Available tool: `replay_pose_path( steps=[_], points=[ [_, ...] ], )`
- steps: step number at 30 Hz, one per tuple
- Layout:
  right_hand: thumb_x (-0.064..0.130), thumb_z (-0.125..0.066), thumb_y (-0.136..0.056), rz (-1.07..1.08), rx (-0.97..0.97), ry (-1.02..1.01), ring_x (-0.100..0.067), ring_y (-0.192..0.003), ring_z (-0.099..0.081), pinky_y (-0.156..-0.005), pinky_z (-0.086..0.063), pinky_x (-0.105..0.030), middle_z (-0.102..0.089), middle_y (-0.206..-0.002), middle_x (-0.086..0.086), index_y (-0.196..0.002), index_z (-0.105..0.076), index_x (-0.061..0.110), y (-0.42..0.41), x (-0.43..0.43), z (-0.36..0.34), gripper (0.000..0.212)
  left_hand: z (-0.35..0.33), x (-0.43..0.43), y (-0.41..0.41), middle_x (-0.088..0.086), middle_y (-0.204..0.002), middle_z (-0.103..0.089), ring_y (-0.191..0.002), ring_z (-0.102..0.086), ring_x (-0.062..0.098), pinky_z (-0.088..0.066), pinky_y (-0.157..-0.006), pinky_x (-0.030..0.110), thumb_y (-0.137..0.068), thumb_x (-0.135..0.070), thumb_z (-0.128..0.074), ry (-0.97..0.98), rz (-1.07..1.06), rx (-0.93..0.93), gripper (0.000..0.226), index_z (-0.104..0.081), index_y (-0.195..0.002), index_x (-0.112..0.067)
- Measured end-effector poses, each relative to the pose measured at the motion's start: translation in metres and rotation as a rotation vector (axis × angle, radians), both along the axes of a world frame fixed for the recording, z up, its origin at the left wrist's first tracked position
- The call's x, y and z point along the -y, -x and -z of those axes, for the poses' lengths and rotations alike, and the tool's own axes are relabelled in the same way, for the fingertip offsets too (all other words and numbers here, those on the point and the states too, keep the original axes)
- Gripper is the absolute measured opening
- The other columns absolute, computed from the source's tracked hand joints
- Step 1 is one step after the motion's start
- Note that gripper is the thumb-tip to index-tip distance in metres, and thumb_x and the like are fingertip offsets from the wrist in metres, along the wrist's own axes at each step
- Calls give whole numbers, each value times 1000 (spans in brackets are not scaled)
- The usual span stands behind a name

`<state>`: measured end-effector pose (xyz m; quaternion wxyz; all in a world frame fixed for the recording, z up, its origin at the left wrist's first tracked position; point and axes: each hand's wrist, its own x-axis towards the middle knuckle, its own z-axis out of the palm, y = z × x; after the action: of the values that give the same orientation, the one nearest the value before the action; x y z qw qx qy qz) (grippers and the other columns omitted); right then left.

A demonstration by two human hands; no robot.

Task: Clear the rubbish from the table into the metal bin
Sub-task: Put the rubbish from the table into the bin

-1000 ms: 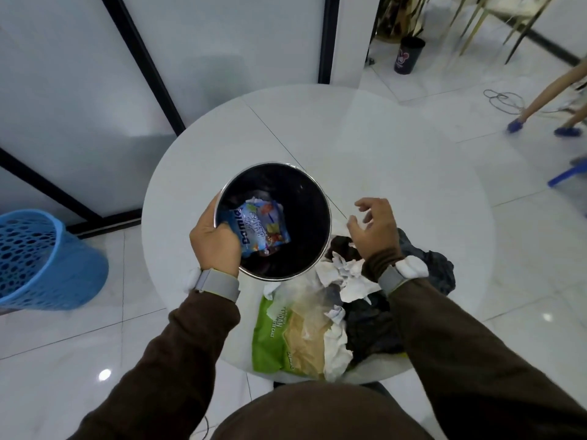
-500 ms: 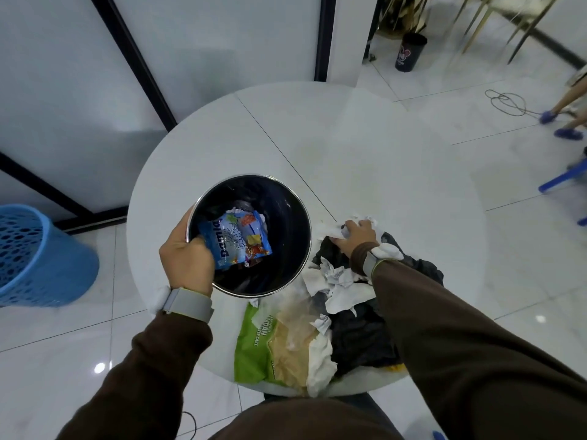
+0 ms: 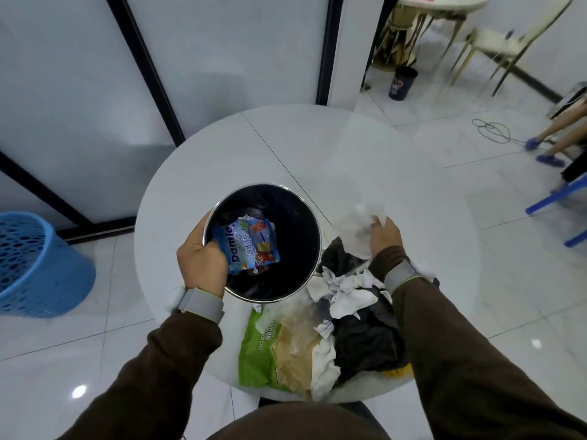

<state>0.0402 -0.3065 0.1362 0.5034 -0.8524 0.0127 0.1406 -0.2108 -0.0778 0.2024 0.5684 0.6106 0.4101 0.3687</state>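
The metal bin [image 3: 305, 214] stands on the round white table [image 3: 317, 154], dark inside, with a blue sweet wrapper [image 3: 246, 246] lying in it. My left hand [image 3: 201, 265] grips the bin's near-left rim. My right hand [image 3: 382, 236] holds a crumpled white tissue [image 3: 359, 227] just right of the bin, above the table. A heap of rubbish lies at the table's near edge: a green cake wrapper [image 3: 257, 350], a black plastic bag [image 3: 365, 338] and white paper scraps [image 3: 346, 293].
A blue plastic basket [image 3: 35, 265] stands on the floor at the left. At the back are a small dark bin [image 3: 401, 82] and chairs [image 3: 495, 42]. A person's legs [image 3: 559, 131] and a blue stool [image 3: 565, 198] are at the right.
My right hand went down into the rubbish heap, took hold of a white tissue and lifted it to the right of the bin. The left hand kept its grip on the rim.
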Motion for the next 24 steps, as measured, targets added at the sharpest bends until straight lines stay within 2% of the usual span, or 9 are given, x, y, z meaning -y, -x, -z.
replay_pose_path(
  steps=[2,4,8,12,15,18,20,22,24],
  points=[
    [26,-49,-103,84,7,-162,-26,-102,-62,-82,-46,-29,-64,-108,-9,-117,-62,9,10,-7,-20,25,-5,2,7,-3,-110,-73,-91,-67,-10,-57,-77,14,-84,17,-40,3,4,9,63,-72,-124,-19],
    [27,-57,-99,181,-47,-379,-26,-102,-65,-86,-51,-32,-68,-112,-11,-115,-65,9,18,-16,-40,26,-8,4,10,-3,-108,-72,-87,-65,-15,-52,-72,8,-85,18,-39,-1,11,7,63,-71,-123,-20],
    [53,-81,-68,150,-339,-879,-34,-99,-70,-90,-56,-48,-72,-108,-9,-115,-71,18,52,-43,-88,59,-7,3,20,-5,-106,-72,-85,-65,-14,-55,-75,13,-85,17,-39,15,18,-2,64,-72,-121,-24],
    [58,-73,-79,74,-143,-1087,-30,-118,-64,-104,-50,-47,-67,-129,-10,-132,-62,13,107,-83,-107,70,-10,5,27,-10,-105,-72,-85,-66,-8,-52,-74,8,-85,18,-40,22,34,1,64,-72,-121,-23],
    [56,-58,-92,-192,287,-610,-7,-114,-55,-104,-42,-21,-58,-123,9,-139,-47,4,158,-103,-98,71,-14,7,31,-6,-110,-72,-96,-64,-2,-49,-79,5,-83,19,-40,12,37,20,66,-72,-120,-25],
    [62,-47,-81,-690,726,208,-34,-111,-49,-100,-41,-48,-49,-118,-14,-121,-48,6,176,-118,-55,68,-18,8,37,-10,-108,-72,-92,-65,-7,-47,-82,3,-83,19,-41,8,35,15,68,-71,-116,-32],
    [66,-40,-77,-831,665,603,-43,-137,-32,-115,-20,-61,-35,-145,-21,-142,-37,12,181,-124,-34,84,-18,10,38,-21,-105,-70,-92,-64,-15,-47,-83,3,-84,19,-42,6,38,14,68,-70,-112,-37],
    [77,-38,-79,-889,569,728,-40,-149,-10,-118,-3,-63,-17,-160,-18,-155,-17,25,193,-130,-28,95,-19,9,43,-27,-105,-69,-97,-64,-13,-48,-85,5,-86,17,-42,20,37,14,67,-71,-111,-38],
    [80,-38,-80,-919,546,777,-39,-149,-6,-118,-3,-64,-12,-161,-16,-156,-9,31,198,-132,-29,95,-19,9,46,-26,-105,-68,-94,-64,-15,-48,-82,3,-88,17,-43,34,33,19,64,-71,-113,-35]
  ],
)
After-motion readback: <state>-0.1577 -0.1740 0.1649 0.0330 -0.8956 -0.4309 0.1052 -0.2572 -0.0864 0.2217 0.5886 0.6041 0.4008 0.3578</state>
